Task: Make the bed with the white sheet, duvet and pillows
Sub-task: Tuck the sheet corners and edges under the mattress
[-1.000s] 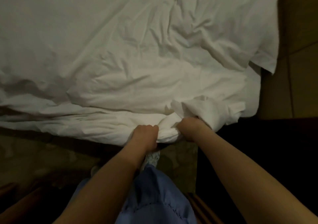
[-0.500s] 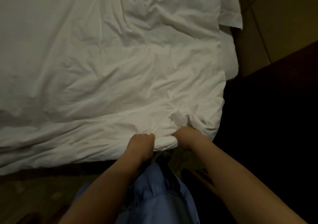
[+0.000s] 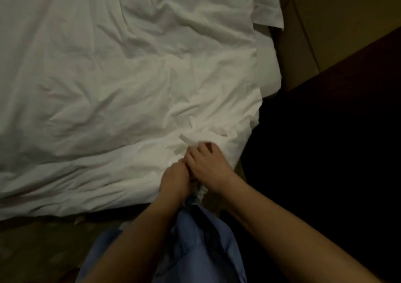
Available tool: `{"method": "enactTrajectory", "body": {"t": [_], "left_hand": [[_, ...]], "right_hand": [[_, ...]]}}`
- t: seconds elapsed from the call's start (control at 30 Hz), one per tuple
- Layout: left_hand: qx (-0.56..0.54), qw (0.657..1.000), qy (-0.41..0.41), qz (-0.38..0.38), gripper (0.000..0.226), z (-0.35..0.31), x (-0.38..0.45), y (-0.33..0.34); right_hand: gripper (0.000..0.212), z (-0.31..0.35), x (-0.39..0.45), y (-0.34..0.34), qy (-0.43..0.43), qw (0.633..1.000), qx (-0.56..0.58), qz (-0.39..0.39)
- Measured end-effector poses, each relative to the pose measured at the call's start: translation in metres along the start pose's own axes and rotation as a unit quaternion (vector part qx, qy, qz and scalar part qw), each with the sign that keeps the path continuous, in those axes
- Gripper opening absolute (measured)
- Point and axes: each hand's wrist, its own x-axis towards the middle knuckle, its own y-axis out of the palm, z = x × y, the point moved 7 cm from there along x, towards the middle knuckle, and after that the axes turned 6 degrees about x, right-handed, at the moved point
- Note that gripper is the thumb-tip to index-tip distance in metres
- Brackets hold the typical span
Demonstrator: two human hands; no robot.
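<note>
Head view: my left hand (image 3: 173,179) has its grip curled tight on the near edge of the white duvet (image 3: 130,76), close to its corner. My right hand (image 3: 209,165) touches it, fingers (image 3: 204,147) loosely bent over a small fabric tab (image 3: 186,139); whether they pinch it I cannot tell. Wrinkled duvet spreads across the bed; my blue garment (image 3: 201,243) hangs below, tiled floor (image 3: 338,17) to the right.
</note>
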Motion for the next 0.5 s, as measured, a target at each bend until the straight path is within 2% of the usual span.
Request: {"method": "enactTrajectory", "body": {"t": [0.07,0.1,0.2,0.33,0.43,0.5], "left_hand": [[0.016,1.000,0.023,0.002,0.048,0.006,0.013,-0.031],[0.028,0.999,0.035,-0.007,0.049,0.008,0.017,-0.046],[0.035,0.998,0.028,-0.039,0.041,0.009,0.014,-0.075],[0.079,0.996,0.029,0.004,0.044,0.005,0.004,-0.072],[0.051,0.998,0.024,0.042,0.044,0.004,-0.006,-0.063],[0.029,0.998,0.022,0.042,0.043,0.003,-0.013,-0.065]], "right_hand": [[0.049,-0.019,0.012,-0.020,0.002,0.992,-0.127,0.018],[0.058,-0.031,0.019,-0.024,-0.008,0.988,-0.150,0.037],[0.076,-0.061,0.025,-0.037,0.029,0.987,-0.105,0.117],[0.054,-0.056,0.016,-0.018,0.025,0.981,0.046,0.185],[0.046,-0.052,0.010,-0.010,0.015,0.979,0.041,0.200],[0.046,-0.049,0.010,-0.012,-0.001,0.982,0.009,0.187]]}}
